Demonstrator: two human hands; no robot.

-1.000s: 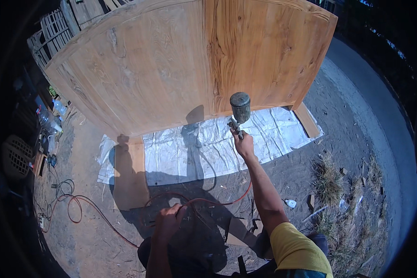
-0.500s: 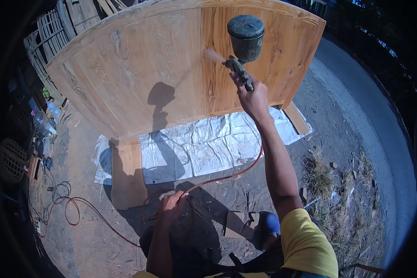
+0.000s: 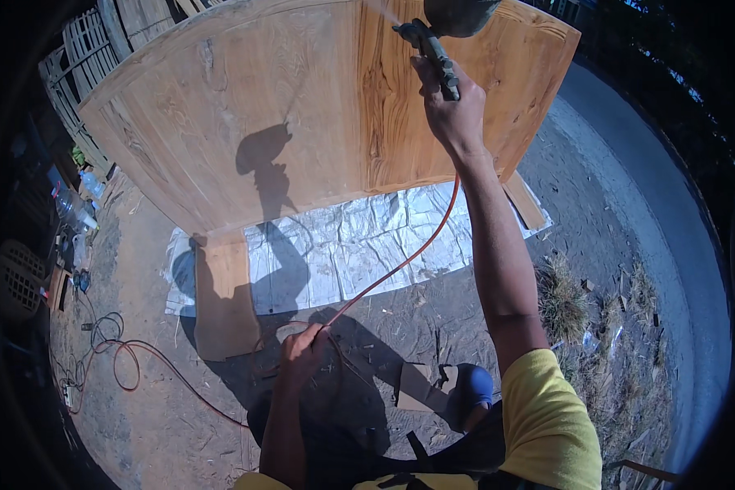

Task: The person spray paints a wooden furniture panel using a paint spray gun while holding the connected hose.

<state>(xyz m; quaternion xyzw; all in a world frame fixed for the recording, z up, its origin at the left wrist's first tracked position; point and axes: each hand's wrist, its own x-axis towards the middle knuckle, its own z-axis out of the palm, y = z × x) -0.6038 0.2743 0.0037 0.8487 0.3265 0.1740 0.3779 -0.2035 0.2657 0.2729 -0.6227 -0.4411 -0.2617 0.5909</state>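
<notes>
My right hand (image 3: 455, 106) grips a spray gun (image 3: 430, 53) with a dark paint cup (image 3: 461, 15) on top, partly cut off by the upper edge. A thin mist leaves its nozzle toward the top of a large wooden panel (image 3: 261, 106). The panel's right part looks darker and glossier; its left part is pale and dull. Lower down, my left hand (image 3: 304, 349) is closed around the red air hose (image 3: 384, 278), which runs up toward the gun. The panel rests on wooden feet (image 3: 227, 302), over a silvery sheet (image 3: 343, 245).
Coiled hose and cables (image 3: 126, 359) lie on the ground at left, near plastic bottles (image 3: 73, 211) and a basket (image 3: 18, 278). A cardboard piece (image 3: 420, 384) lies by my blue shoe (image 3: 475, 384). Dry grass (image 3: 565, 294) and a paved road (image 3: 629, 139) are at right.
My right hand has raised the spray gun toward the panel's top edge, still spraying. The hose is pulled up straighter, and my left hand has shifted slightly upward with it.
</notes>
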